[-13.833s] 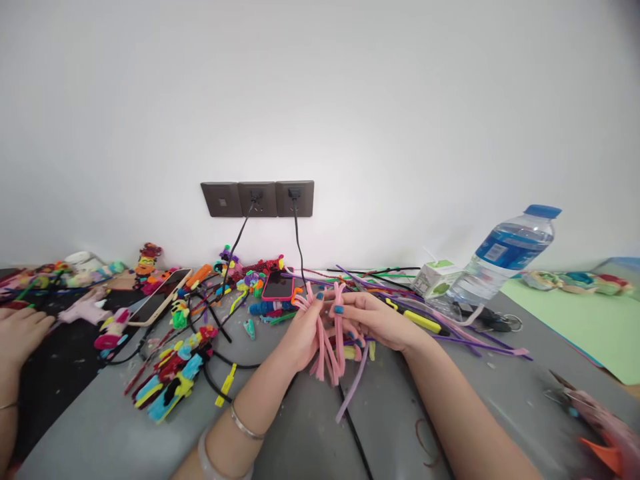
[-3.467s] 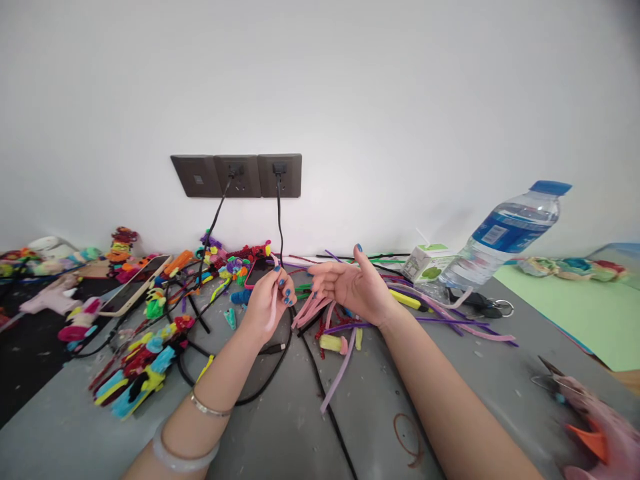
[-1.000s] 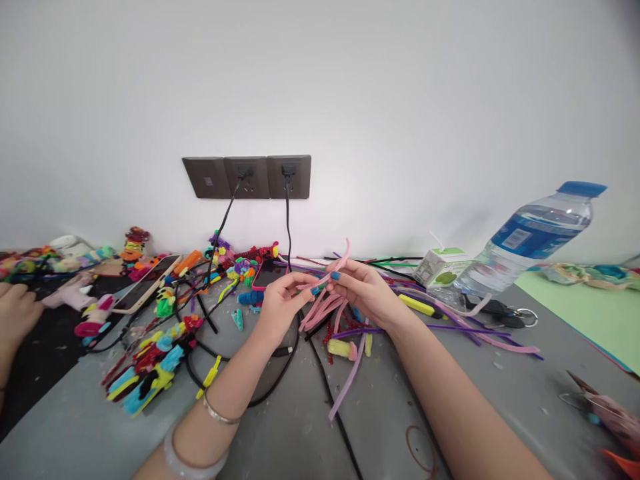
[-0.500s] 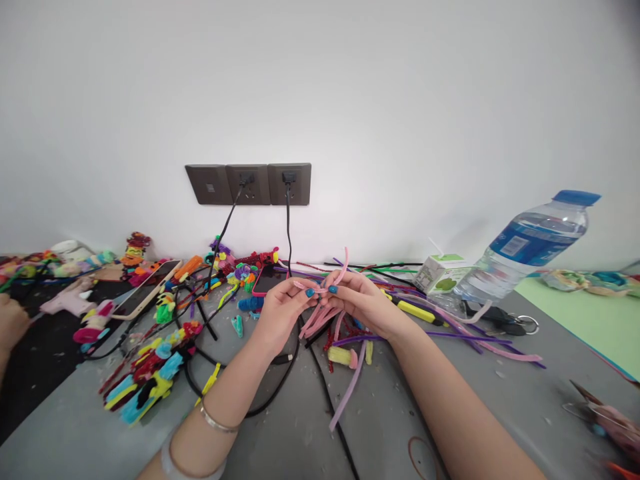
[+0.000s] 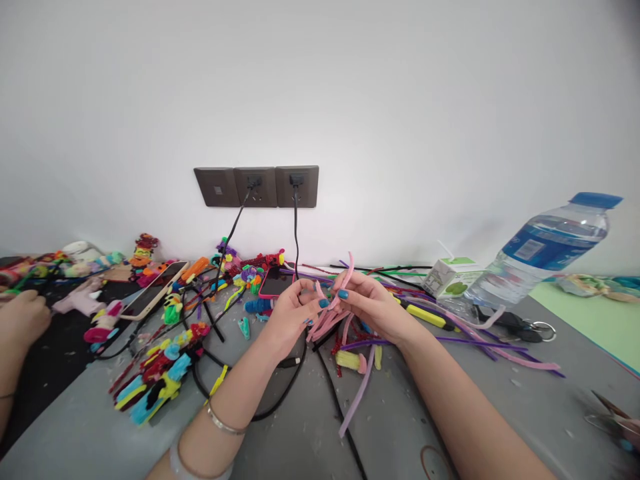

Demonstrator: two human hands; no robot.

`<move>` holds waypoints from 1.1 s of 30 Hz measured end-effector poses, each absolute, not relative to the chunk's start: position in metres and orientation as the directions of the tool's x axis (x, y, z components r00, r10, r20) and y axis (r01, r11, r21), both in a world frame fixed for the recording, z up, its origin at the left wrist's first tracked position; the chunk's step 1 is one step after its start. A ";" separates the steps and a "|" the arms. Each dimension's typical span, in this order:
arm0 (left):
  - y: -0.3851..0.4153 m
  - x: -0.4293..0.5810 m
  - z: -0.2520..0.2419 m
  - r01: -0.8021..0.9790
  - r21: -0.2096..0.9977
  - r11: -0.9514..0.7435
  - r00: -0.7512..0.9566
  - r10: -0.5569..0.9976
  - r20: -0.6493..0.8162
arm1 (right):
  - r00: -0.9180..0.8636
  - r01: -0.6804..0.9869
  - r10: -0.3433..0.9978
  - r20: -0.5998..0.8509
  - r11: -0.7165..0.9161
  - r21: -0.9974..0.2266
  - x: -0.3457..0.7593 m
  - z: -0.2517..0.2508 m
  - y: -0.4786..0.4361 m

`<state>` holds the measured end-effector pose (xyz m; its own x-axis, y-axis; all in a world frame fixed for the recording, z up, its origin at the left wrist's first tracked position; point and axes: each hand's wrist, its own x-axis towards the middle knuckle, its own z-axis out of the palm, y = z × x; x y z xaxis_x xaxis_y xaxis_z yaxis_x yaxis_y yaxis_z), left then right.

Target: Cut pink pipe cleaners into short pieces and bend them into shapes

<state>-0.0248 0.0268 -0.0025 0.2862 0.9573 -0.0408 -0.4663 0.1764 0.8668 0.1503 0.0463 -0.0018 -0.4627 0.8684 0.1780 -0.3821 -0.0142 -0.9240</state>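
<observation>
My left hand point(image 5: 287, 317) and my right hand point(image 5: 370, 308) meet above the grey table point(image 5: 310, 433), both pinched on a bundle of pink pipe cleaners point(image 5: 327, 321). One pink end point(image 5: 349, 265) sticks up past my right fingers. The rest of the bundle hangs down between my palms. Loose purple, pink and black pipe cleaners point(image 5: 450, 333) lie spread beneath and to the right of my hands. A lilac pipe cleaner point(image 5: 356, 403) lies on the table below them.
Black cables point(image 5: 296, 230) run from wall sockets point(image 5: 256, 187) down past my hands. Two phones point(image 5: 150, 299) and colourful pipe-cleaner figures point(image 5: 157, 377) lie left. A water bottle point(image 5: 540, 250), a small carton point(image 5: 450, 277) and green paper point(image 5: 595, 317) stand right. Another person's hand point(image 5: 23, 320) rests far left.
Over the last second my hands stay pinched on the pink bundle, with only small finger shifts. 3.5 s ago my right hand was open, palm up. The view has drifted slightly.
</observation>
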 end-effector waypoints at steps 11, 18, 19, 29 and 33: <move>0.026 -0.030 -0.007 -0.213 0.937 0.276 0.541 0.832 -0.122 | -0.567 -0.264 0.805 0.173 0.021 -0.964 0.157 -0.002 0.046; 0.026 -0.028 -0.011 -0.147 0.983 0.108 0.431 0.902 -0.035 | -0.454 -0.276 0.881 0.133 0.002 -0.961 0.155 -0.005 0.049; 0.026 -0.027 -0.010 -0.117 0.992 0.040 0.384 0.923 0.008 | -0.406 -0.283 0.905 0.126 0.007 -0.959 0.154 -0.005 0.050; 0.025 -0.024 -0.007 0.225 0.903 -0.367 0.060 0.930 0.363 | -0.268 -0.347 0.951 0.153 0.052 -0.936 0.147 -0.005 0.053; 0.025 -0.024 -0.009 0.200 0.909 -0.366 -0.002 0.928 0.374 | -0.258 -0.352 0.949 0.182 0.083 -0.932 0.146 -0.006 0.053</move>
